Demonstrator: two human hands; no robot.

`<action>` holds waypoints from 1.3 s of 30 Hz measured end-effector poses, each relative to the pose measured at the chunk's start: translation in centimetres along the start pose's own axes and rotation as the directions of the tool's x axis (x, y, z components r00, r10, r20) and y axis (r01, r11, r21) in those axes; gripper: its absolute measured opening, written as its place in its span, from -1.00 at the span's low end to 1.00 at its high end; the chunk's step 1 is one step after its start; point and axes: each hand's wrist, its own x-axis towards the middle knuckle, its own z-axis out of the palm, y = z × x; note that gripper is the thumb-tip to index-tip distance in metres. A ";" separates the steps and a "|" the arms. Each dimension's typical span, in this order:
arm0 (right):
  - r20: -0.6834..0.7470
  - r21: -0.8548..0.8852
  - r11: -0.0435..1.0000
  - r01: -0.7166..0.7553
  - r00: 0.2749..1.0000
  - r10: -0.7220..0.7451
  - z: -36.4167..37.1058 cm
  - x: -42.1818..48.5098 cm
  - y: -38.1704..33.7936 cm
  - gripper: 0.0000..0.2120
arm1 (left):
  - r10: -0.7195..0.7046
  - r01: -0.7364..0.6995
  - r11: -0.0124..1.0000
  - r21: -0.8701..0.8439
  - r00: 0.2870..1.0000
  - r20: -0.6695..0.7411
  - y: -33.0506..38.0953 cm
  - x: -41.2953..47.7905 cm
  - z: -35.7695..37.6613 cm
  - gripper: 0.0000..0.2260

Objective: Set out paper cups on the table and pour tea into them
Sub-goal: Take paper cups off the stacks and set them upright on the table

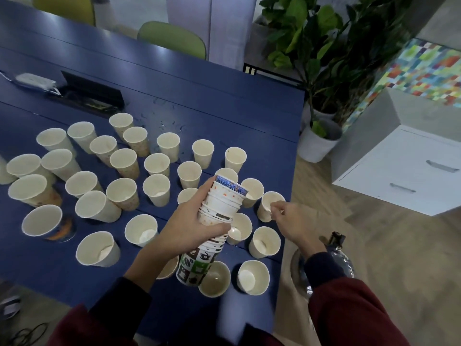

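**Cups nearly all out, tea not yet poured**

Dozens of paper cups stood open on the blue surface, all apparently dry, so the pouring remained. The left hand was wrapped round a stack of nested cups above the near rows. The right hand curled at the rim of an edge cup; whether it pinched the rim could not be told.

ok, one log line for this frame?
phase: set-out | left hand: grips cup stack | right hand: at rim of edge cup, grip unclear | table: many upright cups
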 end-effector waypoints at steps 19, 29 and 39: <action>-0.229 0.451 0.805 0.385 0.922 -0.312 1.6 -2.1 -27.7 -0.79 | 0.094 -0.079 0.992 -0.103 0.983 0.155 -4.9 2.1 -18.4 -0.15; -0.435 0.535 0.781 0.322 0.898 -0.073 1.8 2.1 -33.9 -0.76 | 0.109 -0.085 0.985 -0.152 0.981 0.158 -8.0 3.0 -25.8 -0.23; -0.453 0.349 0.919 0.182 0.892 -0.004 1.1 12.2 -30.1 -0.86 | 0.009 0.019 0.987 -0.159 0.986 0.168 -9.7 5.7 -26.5 -0.17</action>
